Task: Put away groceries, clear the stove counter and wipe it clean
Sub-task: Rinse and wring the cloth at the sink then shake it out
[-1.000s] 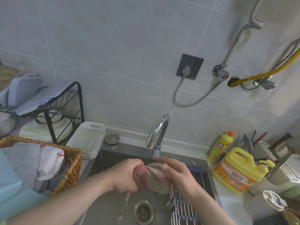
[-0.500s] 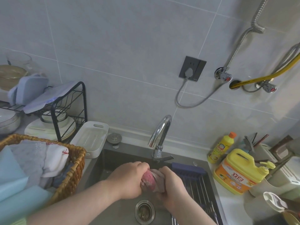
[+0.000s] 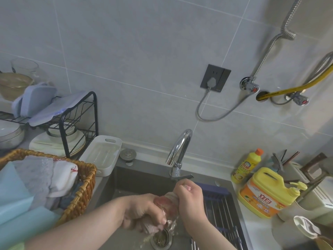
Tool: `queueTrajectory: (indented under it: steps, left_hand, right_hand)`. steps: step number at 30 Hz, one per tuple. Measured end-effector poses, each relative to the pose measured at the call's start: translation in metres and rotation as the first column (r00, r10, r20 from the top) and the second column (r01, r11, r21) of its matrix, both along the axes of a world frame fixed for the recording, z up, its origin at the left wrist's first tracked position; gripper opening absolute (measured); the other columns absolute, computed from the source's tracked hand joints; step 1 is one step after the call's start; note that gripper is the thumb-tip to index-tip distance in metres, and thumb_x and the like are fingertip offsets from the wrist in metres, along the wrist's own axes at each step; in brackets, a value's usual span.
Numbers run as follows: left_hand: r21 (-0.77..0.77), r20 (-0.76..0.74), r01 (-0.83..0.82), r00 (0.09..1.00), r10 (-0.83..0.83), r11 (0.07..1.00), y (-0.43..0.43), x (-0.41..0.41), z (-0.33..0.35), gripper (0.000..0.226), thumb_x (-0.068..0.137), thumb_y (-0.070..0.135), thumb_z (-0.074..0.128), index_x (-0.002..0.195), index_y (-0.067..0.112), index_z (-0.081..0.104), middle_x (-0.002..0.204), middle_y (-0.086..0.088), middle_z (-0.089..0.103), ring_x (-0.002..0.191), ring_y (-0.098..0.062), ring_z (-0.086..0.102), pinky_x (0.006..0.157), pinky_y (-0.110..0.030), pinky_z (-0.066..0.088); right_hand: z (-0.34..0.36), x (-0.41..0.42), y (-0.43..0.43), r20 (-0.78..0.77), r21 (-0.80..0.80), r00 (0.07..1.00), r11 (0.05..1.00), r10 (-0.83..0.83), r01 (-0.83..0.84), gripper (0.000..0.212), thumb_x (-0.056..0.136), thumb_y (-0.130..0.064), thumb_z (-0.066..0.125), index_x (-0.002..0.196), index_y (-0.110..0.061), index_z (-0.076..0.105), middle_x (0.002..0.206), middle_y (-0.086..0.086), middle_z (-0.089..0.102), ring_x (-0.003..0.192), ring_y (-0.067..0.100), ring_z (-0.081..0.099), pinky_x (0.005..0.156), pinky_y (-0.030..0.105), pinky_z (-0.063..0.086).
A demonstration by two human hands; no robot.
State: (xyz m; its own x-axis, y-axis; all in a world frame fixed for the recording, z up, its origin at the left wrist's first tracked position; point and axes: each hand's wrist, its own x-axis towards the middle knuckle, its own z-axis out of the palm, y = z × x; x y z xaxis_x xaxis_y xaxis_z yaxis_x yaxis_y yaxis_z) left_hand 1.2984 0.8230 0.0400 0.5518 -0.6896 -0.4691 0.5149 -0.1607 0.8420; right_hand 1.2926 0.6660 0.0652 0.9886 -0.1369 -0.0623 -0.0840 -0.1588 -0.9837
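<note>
We are gripping the wet pink-and-white cloth (image 3: 166, 204) with both hands over the sink (image 3: 142, 179); the left hand (image 3: 144, 212) is clenching the cloth's left end, fingers curled round it, and the right hand (image 3: 189, 201) is clasping its right end, just near of the faucet (image 3: 180, 148); the cloth is lying bunched between the two fists, and water is dripping from it towards the drain (image 3: 161, 240) directly below; a dark roll-up rack (image 3: 221, 210) is spanning the right part of the sink, just beside the right hand.

On the tabletop to the right, an orange-and-yellow detergent jug (image 3: 263, 193) is standing upright, with a smaller yellow bottle (image 3: 246, 165) farther back beside it; to the left of the sink a white tray (image 3: 102, 156) is sitting by a metal sink plug (image 3: 128, 154); nearer to us on the left, a wicker basket (image 3: 84, 192) is holding folded cloths; behind it a black dish rack (image 3: 79, 123) is carrying plates and bowls; on the far tiled wall a dark socket (image 3: 215, 78) is taking a grey plug.
</note>
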Motion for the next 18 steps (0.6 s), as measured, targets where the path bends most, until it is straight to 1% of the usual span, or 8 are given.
queueTrajectory:
  steps: [2, 3, 5, 7, 10, 13, 16, 18]
  left_hand:
    - [0.080, 0.082, -0.042, 0.996, 0.035, 0.996, -0.004, -0.001, 0.007, 0.027, 0.063, -0.004, 0.066, 0.086, 0.008, 0.064, 0.066, -0.007, 0.057, 0.056, -0.018, 0.053, 0.051, -0.025, 0.041]
    - [0.203, 0.216, -0.103, 0.975, 0.058, 0.974, -0.006, -0.001, 0.009, 0.025, 0.063, -0.005, 0.064, 0.080, 0.013, 0.063, 0.059, -0.001, 0.056, 0.050, -0.014, 0.052, 0.046, -0.022, 0.040]
    - [0.422, 0.568, -0.309, 0.823, 0.017, 0.852, -0.010, 0.001, 0.010, 0.021, 0.063, 0.008, 0.064, 0.079, 0.020, 0.059, 0.059, 0.008, 0.057, 0.050, -0.008, 0.053, 0.045, -0.020, 0.039]
    - [0.476, 0.775, -0.489, 0.625, -0.087, 0.731, -0.007, 0.003, 0.004, 0.024, 0.062, 0.025, 0.060, 0.086, 0.023, 0.056, 0.075, 0.009, 0.062, 0.067, -0.009, 0.060, 0.054, -0.022, 0.043]
    - [0.442, 0.881, -0.587, 0.428, -0.203, 0.678, -0.003, 0.006, -0.009, 0.024, 0.066, 0.028, 0.057, 0.089, 0.023, 0.052, 0.086, 0.007, 0.057, 0.080, -0.019, 0.060, 0.060, -0.029, 0.043]
    - [0.465, 0.875, -0.592, 0.194, -0.443, 0.659, -0.006, 0.004, -0.020, 0.033, 0.053, 0.030, 0.068, 0.081, 0.027, 0.050, 0.075, 0.009, 0.052, 0.065, -0.015, 0.059, 0.047, -0.024, 0.031]
    - [0.484, 0.864, -0.568, 0.188, -0.467, 0.666, -0.017, -0.003, -0.025, 0.035, 0.054, 0.023, 0.068, 0.082, 0.025, 0.046, 0.079, 0.007, 0.052, 0.069, -0.016, 0.059, 0.049, -0.024, 0.034]
    - [0.504, 0.860, -0.537, 0.389, -0.331, 0.677, -0.023, -0.006, -0.017, 0.024, 0.068, 0.022, 0.058, 0.089, 0.024, 0.047, 0.091, 0.005, 0.055, 0.085, -0.018, 0.058, 0.061, -0.028, 0.041]
  right_hand:
    - [-0.003, 0.003, -0.003, 0.017, -0.038, 0.998, 0.998, 0.054, -0.053, 0.011, 0.057, -0.015, 0.049, 0.050, -0.019, 0.056, 0.050, -0.008, 0.047, 0.053, 0.010, 0.042, 0.049, 0.023, 0.036]
    - [-0.004, 0.004, -0.006, 0.018, -0.062, 0.996, 0.994, 0.091, -0.090, 0.012, 0.059, -0.016, 0.050, 0.054, -0.020, 0.060, 0.053, -0.008, 0.051, 0.055, 0.010, 0.047, 0.051, 0.023, 0.039]
    - [-0.007, 0.006, -0.016, -0.024, -0.049, 0.985, 0.984, 0.169, -0.170, 0.018, 0.063, -0.020, 0.056, 0.073, -0.026, 0.070, 0.070, -0.006, 0.066, 0.068, 0.013, 0.062, 0.059, 0.023, 0.049]
    - [-0.014, 0.009, -0.029, -0.085, 0.044, 0.966, 0.970, 0.242, -0.239, 0.038, 0.066, -0.030, 0.063, 0.103, -0.027, 0.070, 0.098, 0.000, 0.071, 0.090, 0.018, 0.069, 0.070, 0.028, 0.055]
    - [-0.025, 0.007, -0.035, -0.233, 0.259, 0.946, 0.952, 0.225, -0.163, 0.055, 0.066, -0.043, 0.070, 0.118, -0.027, 0.064, 0.115, 0.011, 0.068, 0.101, 0.030, 0.068, 0.077, 0.041, 0.056]
    - [-0.027, 0.007, -0.023, -0.353, 0.325, 0.917, 0.944, 0.182, -0.062, 0.035, 0.080, -0.042, 0.071, 0.102, -0.015, 0.065, 0.097, 0.013, 0.071, 0.086, 0.032, 0.069, 0.074, 0.044, 0.053]
    - [-0.029, 0.012, -0.011, -0.364, 0.143, 0.929, 0.981, -0.070, 0.130, 0.024, 0.069, -0.029, 0.074, 0.073, -0.012, 0.058, 0.069, 0.013, 0.062, 0.063, 0.024, 0.057, 0.058, 0.036, 0.051]
    - [-0.024, 0.012, -0.006, -0.275, 0.028, 0.940, 0.975, -0.204, 0.220, 0.020, 0.069, -0.011, 0.063, 0.059, -0.016, 0.046, 0.057, 0.003, 0.046, 0.056, 0.018, 0.041, 0.052, 0.027, 0.037]
